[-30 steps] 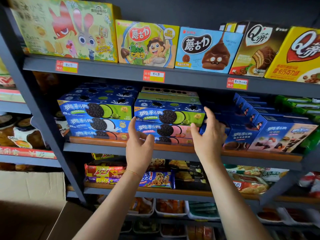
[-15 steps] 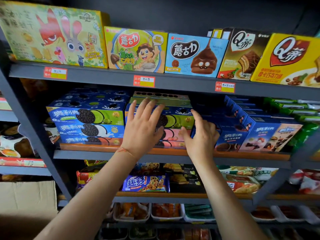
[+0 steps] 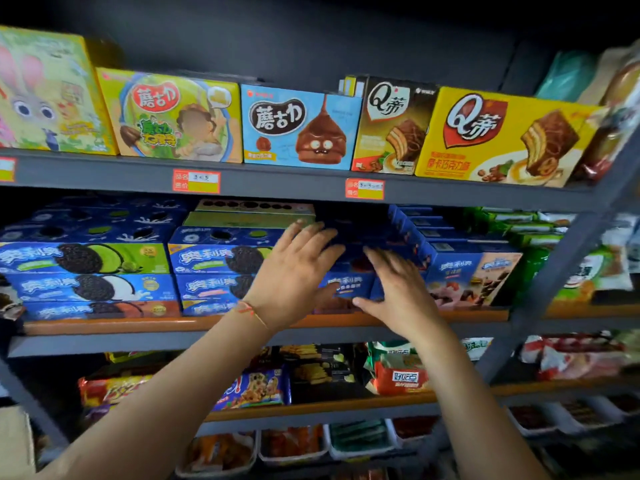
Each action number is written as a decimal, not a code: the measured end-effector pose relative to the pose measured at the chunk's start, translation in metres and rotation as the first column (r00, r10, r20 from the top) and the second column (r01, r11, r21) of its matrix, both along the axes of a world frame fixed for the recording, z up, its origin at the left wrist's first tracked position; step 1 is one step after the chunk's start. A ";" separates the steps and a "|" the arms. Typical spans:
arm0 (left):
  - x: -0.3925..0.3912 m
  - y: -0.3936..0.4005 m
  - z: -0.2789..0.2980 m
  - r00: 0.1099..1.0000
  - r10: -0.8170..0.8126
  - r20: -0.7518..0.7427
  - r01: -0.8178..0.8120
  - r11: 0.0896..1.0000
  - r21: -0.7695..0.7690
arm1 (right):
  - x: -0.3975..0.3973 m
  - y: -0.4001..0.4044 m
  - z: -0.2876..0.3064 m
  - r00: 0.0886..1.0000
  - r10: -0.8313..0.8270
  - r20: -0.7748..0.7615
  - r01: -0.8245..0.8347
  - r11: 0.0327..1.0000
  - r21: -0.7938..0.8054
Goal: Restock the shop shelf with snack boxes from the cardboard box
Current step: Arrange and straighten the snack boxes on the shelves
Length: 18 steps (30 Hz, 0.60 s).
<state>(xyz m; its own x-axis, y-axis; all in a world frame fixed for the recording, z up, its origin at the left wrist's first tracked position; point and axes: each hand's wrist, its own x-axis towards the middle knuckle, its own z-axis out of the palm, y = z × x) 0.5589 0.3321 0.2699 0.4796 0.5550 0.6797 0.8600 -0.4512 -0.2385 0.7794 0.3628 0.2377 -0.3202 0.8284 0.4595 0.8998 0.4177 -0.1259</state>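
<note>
On the middle shelf (image 3: 104, 325), stacks of blue cookie boxes (image 3: 86, 261) fill the left and centre. My left hand (image 3: 294, 271) lies with spread, straight fingers against a dark blue snack box (image 3: 349, 284) just right of the centre stack (image 3: 214, 258). My right hand (image 3: 394, 289) presses flat on the same box's right side, fingers pointing up and left. The hands hide most of that box. A row of similar blue boxes (image 3: 453, 268) stands to its right. A corner of the cardboard box (image 3: 14, 441) shows at the bottom left.
The top shelf (image 3: 277, 183) carries large yellow and blue snack boxes (image 3: 298, 126) with red price tags (image 3: 196, 181). Green packets (image 3: 533, 233) sit at the right of the middle shelf. Bagged snacks (image 3: 252, 389) and trays (image 3: 294, 445) fill the lower shelves. A grey upright (image 3: 554, 282) slants at right.
Both hands have shifted right, from the centre stack of cookie boxes onto the dark blue box beside it. The view has swung right and closer to the shelf.
</note>
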 end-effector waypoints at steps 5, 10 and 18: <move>0.065 0.009 -0.022 0.999 0.012 0.035 -0.008 0.993 -0.118 | 0.028 -0.002 -0.005 1.000 0.001 0.019 -0.002 0.998 0.067; 0.086 0.012 -0.047 0.981 0.191 0.032 -0.180 0.959 -0.220 | 0.037 0.002 -0.029 0.994 0.036 0.105 -0.056 0.979 0.198; 0.097 0.009 -0.046 0.941 0.241 0.237 -0.158 0.934 -0.320 | 0.038 0.005 -0.033 0.995 0.058 0.079 -0.074 0.976 0.204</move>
